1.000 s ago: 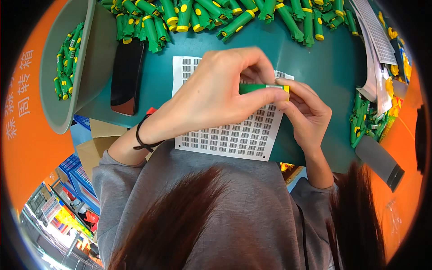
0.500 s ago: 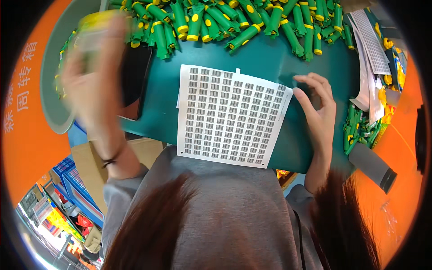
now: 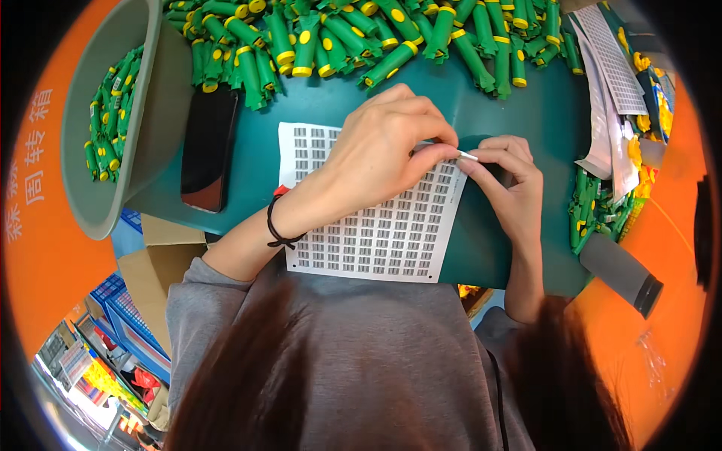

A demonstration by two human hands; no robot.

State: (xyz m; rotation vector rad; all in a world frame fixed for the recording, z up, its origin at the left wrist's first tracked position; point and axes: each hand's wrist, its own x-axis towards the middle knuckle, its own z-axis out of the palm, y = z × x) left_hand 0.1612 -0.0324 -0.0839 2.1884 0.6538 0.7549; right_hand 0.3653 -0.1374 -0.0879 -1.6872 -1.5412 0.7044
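Observation:
A white sheet of printed labels (image 3: 376,244), covered in rows of small dark-striped stickers, lies on the green table at its front edge. My left hand (image 3: 387,150) reaches across the sheet, its thumb and fingers pinched at the far right corner. My right hand (image 3: 508,169) meets it there, thumb and forefinger pressed together. Between both sets of fingertips shows a small white piece (image 3: 468,156); whether it is the sheet's corner or a loose label, I cannot tell. My left forearm and hand hide the sheet's upper middle.
Many green tubes with yellow ends (image 3: 331,41) are heaped at the back. A grey-green bin (image 3: 154,143) at left holds more. Beside it lies a black phone (image 3: 210,146). At right are more label sheets (image 3: 613,64), further green tubes (image 3: 594,210) and a grey cylinder (image 3: 620,274).
My left hand, blurred by the bin with something yellow-green, has swung right over the sheet, without that thing. My right hand has closed to a pinch. The sheet appears slightly further left.

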